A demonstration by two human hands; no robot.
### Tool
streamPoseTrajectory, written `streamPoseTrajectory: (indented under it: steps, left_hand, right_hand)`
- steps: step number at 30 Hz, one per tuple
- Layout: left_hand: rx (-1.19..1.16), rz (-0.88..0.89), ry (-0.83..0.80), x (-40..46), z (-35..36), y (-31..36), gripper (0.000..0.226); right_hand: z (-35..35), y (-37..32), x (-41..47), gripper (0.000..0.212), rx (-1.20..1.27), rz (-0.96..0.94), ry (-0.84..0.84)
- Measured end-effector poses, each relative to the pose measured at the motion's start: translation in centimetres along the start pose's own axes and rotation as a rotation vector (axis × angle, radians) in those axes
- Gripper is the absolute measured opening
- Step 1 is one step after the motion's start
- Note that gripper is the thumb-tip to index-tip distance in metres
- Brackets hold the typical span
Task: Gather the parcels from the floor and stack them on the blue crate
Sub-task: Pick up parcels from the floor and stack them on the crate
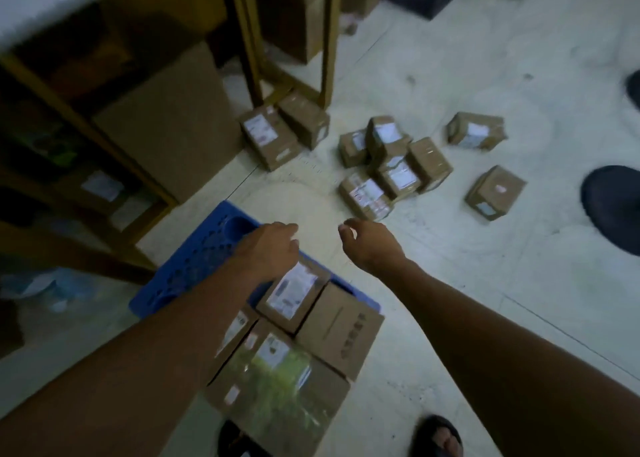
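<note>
Head view: left hand (273, 245) and right hand (367, 242) hover loosely curled, empty — left forearm hides part of the perforated blue plastic crate (204, 249); blurred brown cardboard parcels (388, 166) lie toward one o'clock.

The blue crate (207, 249) stood on the pale floor, its perforated top partly bare, with several brown cardboard parcels (294, 294) packed side by side on its near part, white labels upward. Farther off, a loose cluster of taped parcels (391, 166) lay on the floor, some tilted, two more (277, 134) beside a shelf leg, and two lay apart on the right
</note>
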State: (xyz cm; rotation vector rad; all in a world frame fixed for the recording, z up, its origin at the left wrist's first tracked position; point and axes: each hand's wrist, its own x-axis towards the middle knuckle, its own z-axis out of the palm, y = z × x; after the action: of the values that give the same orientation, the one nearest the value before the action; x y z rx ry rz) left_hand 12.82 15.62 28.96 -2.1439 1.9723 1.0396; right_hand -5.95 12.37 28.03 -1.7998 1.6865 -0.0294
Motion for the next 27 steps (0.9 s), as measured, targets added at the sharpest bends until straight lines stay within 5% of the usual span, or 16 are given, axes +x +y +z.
streamPoseTrajectory:
  steps: [14, 24, 27]
  left_hand:
    - [0.039, 0.091, 0.070, 9.7, 2.1, 31.0, 0.038]
    - [-0.152, -0.019, 0.028, 21.7, 2.5, 36.8, 0.038]
    - [-0.216, -0.053, 0.031, 26.3, 1.9, 37.2, 0.023]
  right_hand:
    - [-22.1, 26.4, -0.9, 0.048, 0.115, 0.204, 0.170]
    - [-27.0, 29.1, 10.3, 0.049, 0.375, 0.296, 0.113]
    - [-28.9, 29.9, 15.1, 0.054, 0.384, 0.313, 0.084]
